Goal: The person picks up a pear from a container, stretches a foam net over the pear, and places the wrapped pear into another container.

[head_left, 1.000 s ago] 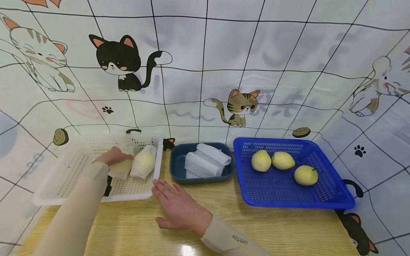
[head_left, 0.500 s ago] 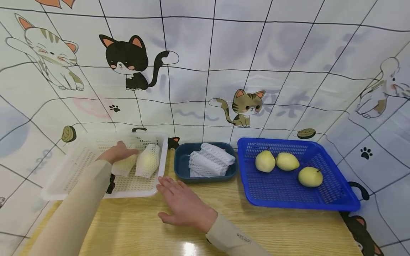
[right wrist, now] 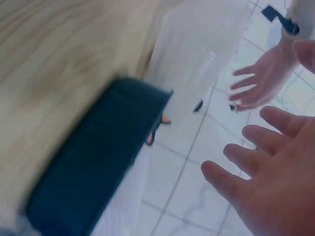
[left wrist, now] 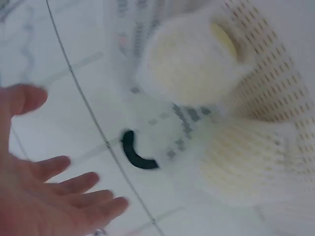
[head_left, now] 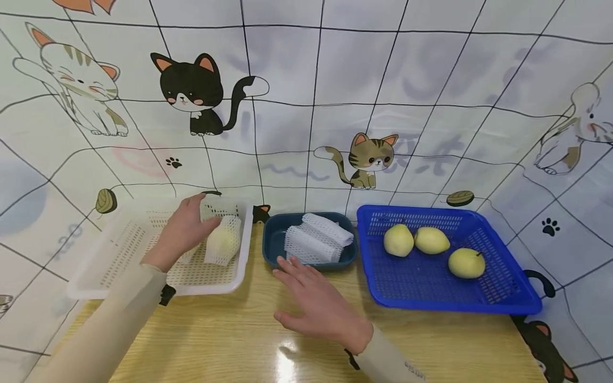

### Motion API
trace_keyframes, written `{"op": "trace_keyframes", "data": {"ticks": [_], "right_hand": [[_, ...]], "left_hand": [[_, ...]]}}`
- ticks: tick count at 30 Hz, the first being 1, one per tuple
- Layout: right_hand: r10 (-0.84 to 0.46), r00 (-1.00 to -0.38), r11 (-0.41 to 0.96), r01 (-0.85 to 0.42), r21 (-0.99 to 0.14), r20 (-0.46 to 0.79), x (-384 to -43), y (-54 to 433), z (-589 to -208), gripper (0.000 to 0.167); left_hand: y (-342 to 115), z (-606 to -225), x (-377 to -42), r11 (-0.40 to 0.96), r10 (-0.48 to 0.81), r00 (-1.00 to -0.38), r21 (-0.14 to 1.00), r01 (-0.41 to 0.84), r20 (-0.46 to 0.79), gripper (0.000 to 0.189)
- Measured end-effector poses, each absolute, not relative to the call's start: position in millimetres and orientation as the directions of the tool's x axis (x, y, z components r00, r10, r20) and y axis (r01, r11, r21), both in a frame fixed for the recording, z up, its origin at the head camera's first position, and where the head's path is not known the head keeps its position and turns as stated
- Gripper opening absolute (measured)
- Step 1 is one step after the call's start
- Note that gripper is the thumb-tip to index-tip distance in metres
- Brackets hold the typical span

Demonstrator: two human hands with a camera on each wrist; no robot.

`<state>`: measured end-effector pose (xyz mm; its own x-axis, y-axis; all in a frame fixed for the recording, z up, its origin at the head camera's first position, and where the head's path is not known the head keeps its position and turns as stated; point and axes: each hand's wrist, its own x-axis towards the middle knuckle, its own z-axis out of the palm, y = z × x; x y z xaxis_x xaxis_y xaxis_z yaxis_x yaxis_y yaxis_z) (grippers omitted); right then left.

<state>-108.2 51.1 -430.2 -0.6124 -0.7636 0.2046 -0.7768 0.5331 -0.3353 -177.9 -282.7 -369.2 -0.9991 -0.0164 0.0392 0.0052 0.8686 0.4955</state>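
Observation:
My left hand (head_left: 182,229) is raised over the white basket (head_left: 110,266), fingers spread and holding nothing. Below it lie two pears in white foam net sleeves; the right-hand wrapped pear (head_left: 225,243) shows well, while the hand mostly hides the other in the head view. Both appear in the left wrist view, one wrapped pear (left wrist: 192,59) above the other wrapped pear (left wrist: 246,162). Loose foam net sleeves (head_left: 313,242) fill a dark teal tray (head_left: 273,250). Near that tray's front edge hovers my right hand (head_left: 328,311), its fingers extended and nothing in them.
To the right stands a blue basket (head_left: 412,295) with three bare pears, among them a stemmed pear (head_left: 466,263). The wooden table (head_left: 230,340) carries all the containers. A cat-print tiled sheet (head_left: 287,122) rises right behind them.
My left hand has let go of the wrapped pear in the white basket and lifted above it. My right hand has moved from the white basket's corner rightward to the teal tray.

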Motion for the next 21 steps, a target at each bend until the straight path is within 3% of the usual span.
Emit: {"op": "trace_keyframes", "data": {"ticks": [2,5,9,12,15,21], "right_hand": [[-0.754,-0.615,0.534,-0.778,-0.33,0.23,-108,64,-428,0.073],[-0.722,-0.635,0.55,-0.768,-0.328,0.274,-106,84,-424,0.071],[-0.644,-0.669,0.593,-0.743,-0.312,0.37,-102,114,-421,0.069],[-0.573,-0.69,0.635,-0.715,-0.293,0.443,-101,137,-422,0.067],[-0.501,-0.723,0.675,-0.67,-0.308,0.476,-101,159,-424,0.067],[-0.389,-0.803,0.742,-0.564,-0.363,0.452,-103,193,-429,0.065]], "left_hand": [[-263,-367,-167,0.862,0.007,-0.975,0.493,0.119,0.224,0.067],[-235,-369,-150,0.847,0.07,-0.877,0.437,0.304,0.475,0.052],[-198,-382,-131,0.777,0.205,-0.725,0.342,0.529,0.657,0.045],[-171,-397,-121,0.704,0.315,-0.626,0.266,0.658,0.713,0.042],[-144,-415,-113,0.659,0.42,-0.566,0.19,0.728,0.709,0.042],[-95,-452,-96,0.625,0.573,-0.558,0.12,0.771,0.6,0.051]]}}
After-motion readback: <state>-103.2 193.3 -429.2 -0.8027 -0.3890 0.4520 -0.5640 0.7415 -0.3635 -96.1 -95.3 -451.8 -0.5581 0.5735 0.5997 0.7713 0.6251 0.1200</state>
